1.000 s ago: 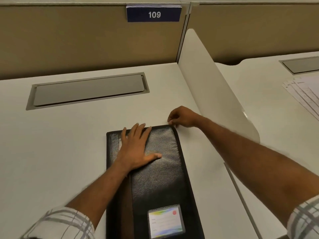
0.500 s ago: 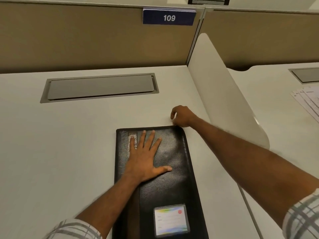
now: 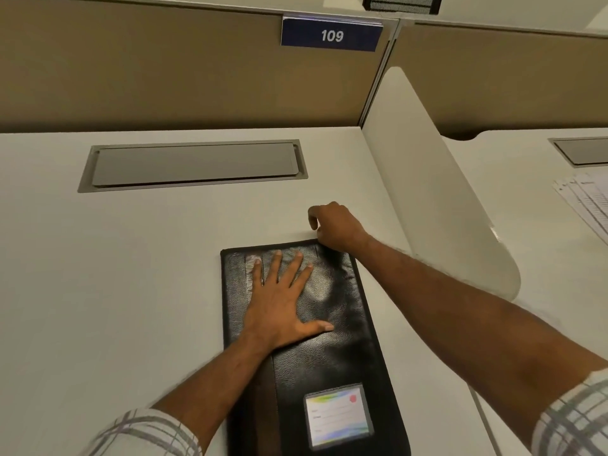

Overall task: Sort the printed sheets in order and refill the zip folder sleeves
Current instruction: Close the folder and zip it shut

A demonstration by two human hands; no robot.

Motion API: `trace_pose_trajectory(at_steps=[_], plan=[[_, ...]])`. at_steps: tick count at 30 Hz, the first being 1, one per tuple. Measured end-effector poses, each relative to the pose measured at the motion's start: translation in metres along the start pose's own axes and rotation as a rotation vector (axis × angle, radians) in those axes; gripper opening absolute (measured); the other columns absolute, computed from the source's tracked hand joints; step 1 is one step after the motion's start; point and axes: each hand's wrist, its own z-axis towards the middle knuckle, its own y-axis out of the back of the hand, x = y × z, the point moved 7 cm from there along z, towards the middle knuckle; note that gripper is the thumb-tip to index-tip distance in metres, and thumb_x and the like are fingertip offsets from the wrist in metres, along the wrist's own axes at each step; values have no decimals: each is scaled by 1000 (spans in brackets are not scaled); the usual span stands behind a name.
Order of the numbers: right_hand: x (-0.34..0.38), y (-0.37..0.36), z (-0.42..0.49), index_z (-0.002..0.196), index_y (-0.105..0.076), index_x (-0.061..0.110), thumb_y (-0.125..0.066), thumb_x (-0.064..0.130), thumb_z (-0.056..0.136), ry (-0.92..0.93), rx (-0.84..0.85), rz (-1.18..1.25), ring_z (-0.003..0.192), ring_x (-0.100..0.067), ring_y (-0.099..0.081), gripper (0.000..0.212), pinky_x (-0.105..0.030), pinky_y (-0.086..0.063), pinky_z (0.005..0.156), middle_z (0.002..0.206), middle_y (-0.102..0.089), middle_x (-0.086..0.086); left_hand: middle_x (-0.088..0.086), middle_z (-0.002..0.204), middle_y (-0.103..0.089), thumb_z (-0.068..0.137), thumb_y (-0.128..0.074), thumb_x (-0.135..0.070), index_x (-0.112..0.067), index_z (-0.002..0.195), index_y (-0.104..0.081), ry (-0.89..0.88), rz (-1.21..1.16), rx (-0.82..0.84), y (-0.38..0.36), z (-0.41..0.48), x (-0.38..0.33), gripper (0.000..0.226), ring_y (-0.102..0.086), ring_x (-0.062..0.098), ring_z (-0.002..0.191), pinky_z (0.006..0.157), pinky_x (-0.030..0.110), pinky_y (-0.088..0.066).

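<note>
A black leather-look zip folder lies closed on the white desk, long side running away from me, with a clear label pocket near its close end. My left hand presses flat on the folder's far half, fingers spread. My right hand sits at the folder's far right corner with its fingers curled and pinching at the edge; what they pinch is hidden under the hand. Printed sheets lie fanned on the neighbouring desk at the far right.
A white curved divider panel stands between my desk and the right-hand desk. A grey cable hatch is set into the desk beyond the folder. Tan partition walls with a blue sign reading 109 close off the back.
My right hand has crept a little left around the folder's far right corner. My left hand has slid slightly toward me on the cover and stays flat.
</note>
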Motion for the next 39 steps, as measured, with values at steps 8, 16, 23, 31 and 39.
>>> trace_pose_trajectory(at_steps=[8, 16, 23, 31, 39], plan=[[-51, 3, -4, 96, -67, 8, -69, 5, 82, -311, -5, 339, 87, -18, -57, 15, -25, -41, 74, 92, -60, -1, 11, 165, -3, 71, -24, -97, -22, 156, -17, 167, -104, -148, 20, -4, 19, 114, 5, 28, 152, 119, 53, 10], [-52, 3, 0, 67, -61, 8, -57, -13, 79, -477, 123, 538, 52, -14, -48, 25, -18, -33, 37, 61, -56, -5, 27, 160, -3, 48, -55, -95, -16, 155, 2, 577, -433, -249, 25, -19, 61, 144, -6, 40, 149, 120, 49, -12], [-51, -1, 7, 70, -65, 9, -55, -5, 81, -486, 37, 467, 59, -16, -58, 19, -17, -37, 42, 87, -71, -15, 22, 161, -9, 43, -64, -91, -15, 154, -11, 552, -494, -330, 22, -24, 67, 144, -8, 35, 149, 122, 44, -11], [-46, -8, 12, 84, -60, -1, -86, 26, 71, -435, 199, 162, 86, -22, -63, 40, -28, -48, 67, 87, -64, -8, 18, 164, 0, 62, -38, -99, -17, 156, -21, 489, -169, -277, 16, -20, 59, 125, 1, 38, 150, 120, 55, -5], [-47, -5, 8, 62, -47, 9, -87, 30, 71, -518, 239, 134, 65, -21, -56, 46, -22, -36, 44, 64, -57, -7, 5, 166, -4, 83, -26, -80, -31, 155, -17, 254, -51, -201, 17, -4, 36, 88, 8, 29, 151, 117, 54, 14]])
